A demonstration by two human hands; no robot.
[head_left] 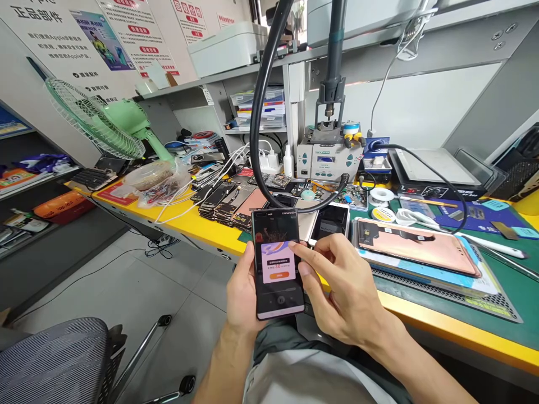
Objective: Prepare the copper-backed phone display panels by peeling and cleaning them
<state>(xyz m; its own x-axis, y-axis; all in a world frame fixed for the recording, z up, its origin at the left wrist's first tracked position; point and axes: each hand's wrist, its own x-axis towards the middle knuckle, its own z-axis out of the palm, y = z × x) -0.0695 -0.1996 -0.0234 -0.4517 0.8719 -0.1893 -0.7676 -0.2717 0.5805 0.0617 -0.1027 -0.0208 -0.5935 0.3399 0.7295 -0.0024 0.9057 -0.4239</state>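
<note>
My left hand [241,286] is closed around a smartphone [279,302], held upright above my lap in front of the workbench. A pop-up with a purple and orange banner and an orange button lights the middle of its dark screen. From the right comes my right hand [347,286], its index finger stretched out to the pop-up's upper right corner. Its thumb lies near the phone's right edge and the other fingers are bent, with nothing held in them. Just behind the phone, a white-framed phone [332,222] lies on the bench.
Stacked phone screens [221,202] cover the bench's left side. A black hose [255,112] loops down near the phone. A rework station [322,161] stands behind. A pink phone panel [415,241] rests on boxes at right. A green fan [126,123] and office chair [54,359] are left.
</note>
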